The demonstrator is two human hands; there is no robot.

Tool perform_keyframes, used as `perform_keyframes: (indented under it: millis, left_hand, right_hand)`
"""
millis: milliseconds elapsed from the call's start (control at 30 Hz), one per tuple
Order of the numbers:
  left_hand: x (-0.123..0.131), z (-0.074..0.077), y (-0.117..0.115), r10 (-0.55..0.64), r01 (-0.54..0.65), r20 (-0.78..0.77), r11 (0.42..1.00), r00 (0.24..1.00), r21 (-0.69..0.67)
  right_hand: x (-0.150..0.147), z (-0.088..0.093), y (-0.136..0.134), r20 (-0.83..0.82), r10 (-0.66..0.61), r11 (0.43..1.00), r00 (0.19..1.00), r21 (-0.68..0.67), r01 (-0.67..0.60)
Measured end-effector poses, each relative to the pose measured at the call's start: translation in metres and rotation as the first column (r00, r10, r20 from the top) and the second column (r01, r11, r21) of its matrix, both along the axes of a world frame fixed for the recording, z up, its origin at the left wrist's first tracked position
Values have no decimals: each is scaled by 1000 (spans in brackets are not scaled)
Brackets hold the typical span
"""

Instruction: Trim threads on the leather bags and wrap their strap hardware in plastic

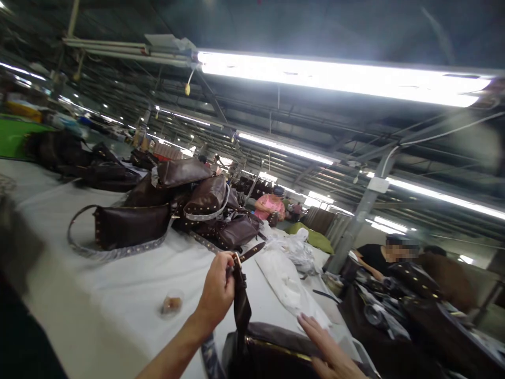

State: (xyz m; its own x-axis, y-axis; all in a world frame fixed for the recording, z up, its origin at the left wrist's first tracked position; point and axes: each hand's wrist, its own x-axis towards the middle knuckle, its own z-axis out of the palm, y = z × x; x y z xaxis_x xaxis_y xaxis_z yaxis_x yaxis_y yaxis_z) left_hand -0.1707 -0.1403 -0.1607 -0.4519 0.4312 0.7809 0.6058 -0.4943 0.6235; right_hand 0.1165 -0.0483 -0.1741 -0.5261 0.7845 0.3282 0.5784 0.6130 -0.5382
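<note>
A dark brown leather handbag [284,337] with a gold zipper lies at the table's near edge, partly cut off by the frame. My left hand [218,287] is closed around its strap [241,305], raised above the bag near a gold-coloured buckle [237,260]. Past the buckle, the strap's punched end points up to the right. Over the bag's right side, my right hand [325,347] lies with fingers stretched out; whether it presses on the leather I cannot tell.
Several brown studded bags [134,225] are piled on the white-covered table [130,295]. A small clear container [172,303] with something brown stands left of my arm. Clear plastic wrapping [288,247] lies ahead. A metal post [357,221], more bags and a person [374,263] are on the right.
</note>
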Motion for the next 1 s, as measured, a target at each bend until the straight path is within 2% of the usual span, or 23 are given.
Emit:
perform_keyframes:
  millis: [33,100,133,200,300,367,467,567,667,767,833,900,1000]
  left_hand:
    - [6,1,-3,-5,5,-15,1000,1000,13]
    - [19,2,-9,-41,42,-34,999,999,16]
    - [25,2,-11,-74,74,-40,997,996,9]
    - [34,0,-15,-155,156,-46,988,987,0]
    - [39,0,-20,-260,260,-3,966,966,6]
    - [36,6,-24,-336,338,79,941,939,-16]
    - [32,25,-28,-408,419,133,905,903,-76]
    - [34,45,-27,-343,358,125,925,931,-127]
    - [41,55,-21,-246,257,136,964,960,-70]
    - [46,54,-16,-210,208,115,978,971,26]
    - [45,51,-16,-223,222,126,975,967,28]
    - [40,46,-17,-273,283,204,959,940,-19]
    - [33,41,-18,-394,452,361,887,845,-91]
  right_hand:
    - [-21,14,-14,-128,32,990,991,-131,-49]
    - [-65,40,-37,-362,13,916,932,-371,-156]
    - [-86,52,-46,-447,-1,885,894,-417,-207]
    - [-119,71,-55,-553,-4,885,833,-390,-254]
    - [-143,88,-54,-614,-19,921,789,-318,-226]
    - [-147,93,-51,-643,-5,929,766,-286,-234]
    - [-148,94,-45,-670,62,929,740,-233,-289]
    - [-148,96,-38,-655,143,947,742,-126,-294]
    - [-150,98,-32,-637,170,967,752,-38,-250]
    - [-153,98,-28,-692,88,975,717,-89,-205]
    - [-152,98,-24,-743,33,971,668,-135,-198]
    - [-148,100,-18,-803,-5,970,595,-148,-192]
    - [-137,105,-5,-850,2,974,527,-118,-194]
